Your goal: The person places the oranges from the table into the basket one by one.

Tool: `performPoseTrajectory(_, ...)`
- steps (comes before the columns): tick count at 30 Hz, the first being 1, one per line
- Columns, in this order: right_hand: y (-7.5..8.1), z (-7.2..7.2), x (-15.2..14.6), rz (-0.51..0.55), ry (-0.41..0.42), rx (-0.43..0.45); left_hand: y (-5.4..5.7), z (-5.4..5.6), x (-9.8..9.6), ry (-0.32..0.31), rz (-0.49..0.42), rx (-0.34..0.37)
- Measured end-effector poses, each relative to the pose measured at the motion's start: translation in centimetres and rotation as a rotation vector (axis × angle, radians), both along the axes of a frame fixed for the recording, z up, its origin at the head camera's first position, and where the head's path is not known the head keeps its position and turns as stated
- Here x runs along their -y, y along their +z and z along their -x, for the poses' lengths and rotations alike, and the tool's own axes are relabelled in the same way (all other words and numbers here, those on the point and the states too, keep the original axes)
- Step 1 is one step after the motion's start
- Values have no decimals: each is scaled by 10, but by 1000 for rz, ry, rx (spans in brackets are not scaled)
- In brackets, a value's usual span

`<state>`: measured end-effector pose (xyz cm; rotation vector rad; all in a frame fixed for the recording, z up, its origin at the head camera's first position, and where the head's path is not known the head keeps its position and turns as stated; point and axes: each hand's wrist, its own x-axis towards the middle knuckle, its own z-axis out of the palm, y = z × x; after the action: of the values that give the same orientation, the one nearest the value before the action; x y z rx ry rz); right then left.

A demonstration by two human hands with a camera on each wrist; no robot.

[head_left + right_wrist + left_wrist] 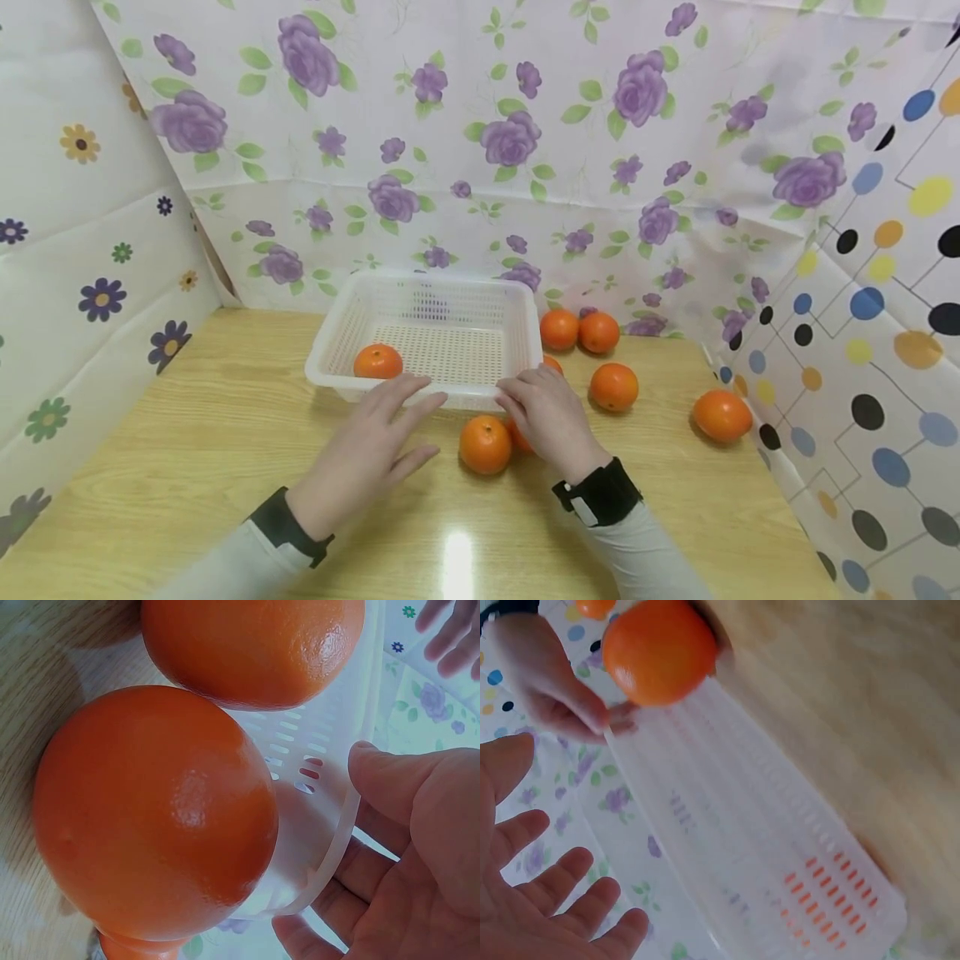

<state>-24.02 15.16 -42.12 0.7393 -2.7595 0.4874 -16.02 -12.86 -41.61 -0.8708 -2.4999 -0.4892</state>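
A white plastic basket (450, 350) with slotted walls holds one orange (378, 361) at its front left. My right hand (551, 417) grips the rim at the front right corner, thumb and fingers on either side of it in the right wrist view. Spread fingers mark my left hand (360, 454), which hovers by the front rim and holds nothing. In the left wrist view a gap shows between that hand and the basket wall (727, 825). Just in front of the basket sits an orange (485, 445); a second orange (519, 439) is partly hidden under my right hand.
Right of the basket lie several oranges: a touching pair at the back, one orange (614, 387) nearer, and one partly hidden behind my right hand. Another orange (722, 416) lies near the dotted cloth (892, 400). Flowered cloth (465, 150) walls off the table's back.
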Motion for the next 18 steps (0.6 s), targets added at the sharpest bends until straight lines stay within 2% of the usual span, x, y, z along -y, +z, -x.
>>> performPoseTrajectory(7, 1, 0, 0, -8, 10, -15, -21, -7, -22, -93, -6, -27)
performPoseTrajectory(12, 0, -1, 0, -10, 19, -29, -28, -7, -32, -109, -6, -23)
performPoseTrajectory(18, 0, 0, -1, -9, 9, -21, -32, -3, -42, -114, -1, -30)
